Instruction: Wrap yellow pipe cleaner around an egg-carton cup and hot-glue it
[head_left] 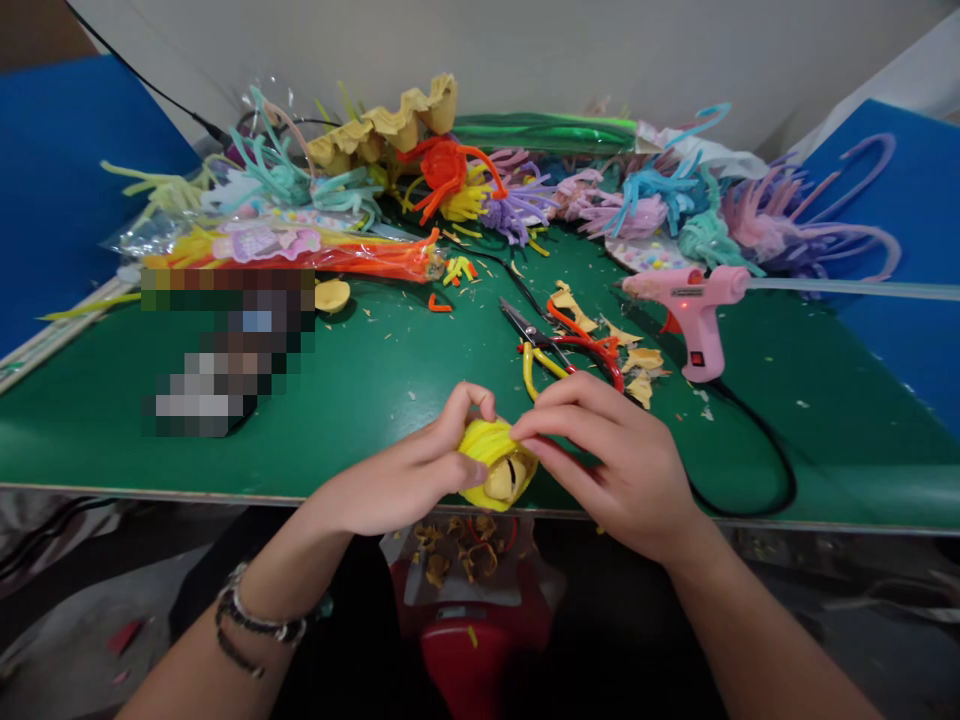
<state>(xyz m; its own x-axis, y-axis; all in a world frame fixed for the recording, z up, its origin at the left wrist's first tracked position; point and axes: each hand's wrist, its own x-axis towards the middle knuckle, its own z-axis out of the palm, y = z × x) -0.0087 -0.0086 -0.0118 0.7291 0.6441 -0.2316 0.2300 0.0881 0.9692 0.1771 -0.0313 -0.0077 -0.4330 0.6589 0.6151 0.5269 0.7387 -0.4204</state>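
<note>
A small cup-shaped piece wrapped in yellow pipe cleaner (484, 440) is held over the table's front edge. Its pale hollow middle, with a dark slit, faces to the right. My left hand (420, 465) grips it from the left, thumb in front and fingers behind. At its upper right, the thumb and forefinger of my right hand (611, 450) are pinched against the yellow winding. Just beyond my right hand lie yellow-handled scissors (529, 345) and a red-handled cutting tool (592, 350).
A pink glue gun (697, 310) stands at right, its black cord (787, 460) looping to the table edge. Torn egg-carton scraps (641, 375) lie near it. Bundled orange pipe cleaners (375, 255), fuzzy flowers (442, 170) and an egg carton (397, 125) line the back. A pixelated patch covers something at left.
</note>
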